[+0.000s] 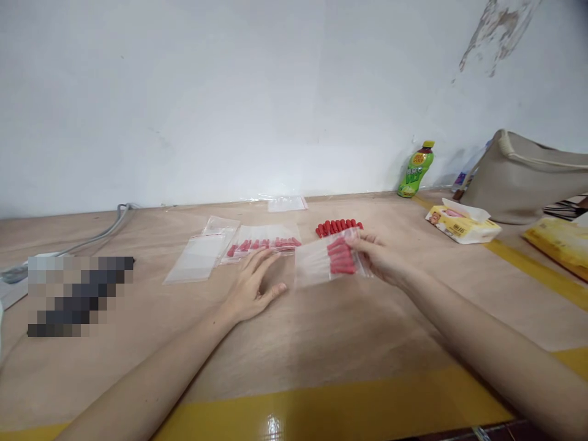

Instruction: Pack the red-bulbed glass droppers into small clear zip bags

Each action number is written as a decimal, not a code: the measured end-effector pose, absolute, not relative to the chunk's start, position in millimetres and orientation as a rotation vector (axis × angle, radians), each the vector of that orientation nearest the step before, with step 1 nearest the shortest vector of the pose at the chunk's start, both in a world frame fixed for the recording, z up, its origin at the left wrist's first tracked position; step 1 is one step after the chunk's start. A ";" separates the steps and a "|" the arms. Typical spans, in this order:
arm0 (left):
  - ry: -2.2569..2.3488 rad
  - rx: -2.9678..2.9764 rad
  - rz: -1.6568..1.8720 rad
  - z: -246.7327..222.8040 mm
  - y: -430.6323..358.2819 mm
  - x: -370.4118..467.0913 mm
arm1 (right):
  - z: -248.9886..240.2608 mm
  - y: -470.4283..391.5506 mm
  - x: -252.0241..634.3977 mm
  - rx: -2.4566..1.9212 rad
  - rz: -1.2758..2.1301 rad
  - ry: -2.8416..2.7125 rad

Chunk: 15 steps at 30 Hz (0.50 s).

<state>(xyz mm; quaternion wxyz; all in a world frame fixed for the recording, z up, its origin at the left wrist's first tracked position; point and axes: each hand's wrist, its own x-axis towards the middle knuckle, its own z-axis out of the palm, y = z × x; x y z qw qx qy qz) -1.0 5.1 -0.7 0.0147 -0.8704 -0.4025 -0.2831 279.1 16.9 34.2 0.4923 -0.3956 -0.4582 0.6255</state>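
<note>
A clear plastic bag [315, 264] with several red tube-like pieces inside is pinched at its right end by my right hand [374, 254]. My left hand [255, 285] holds nothing; its fingers are apart, just left of that bag and close to the table. Beyond the left fingertips lie more clear bags [271, 233] with red pieces in them. Left of these is a flat, whitish plastic bag [195, 258]. Behind the held bag, loose red pieces [340, 227] lie side by side in a row on the table.
Against the wall stands a green bottle [417, 169]. A yellow tissue pack [463, 223], another yellow pack [558, 242] and a beige bag [533, 174] are on the right. At left lie a grey cable [98, 236] and a blurred-out dark object [82, 300]. A white packet [287, 204] lies by the wall.
</note>
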 end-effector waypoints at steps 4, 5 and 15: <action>-1.509 -2.324 -1.030 -1.1 15.9 -9.6 | 53.1 47.7 273.9 -0.907 1.308 -0.890; -1.589 -2.238 -1.021 -0.9 19.4 -14.1 | 53.0 55.8 266.6 -0.894 1.284 -0.843; -2.397 -1.716 -0.401 1.1 52.7 -87.2 | -5.9 94.3 187.3 -0.998 1.360 -0.848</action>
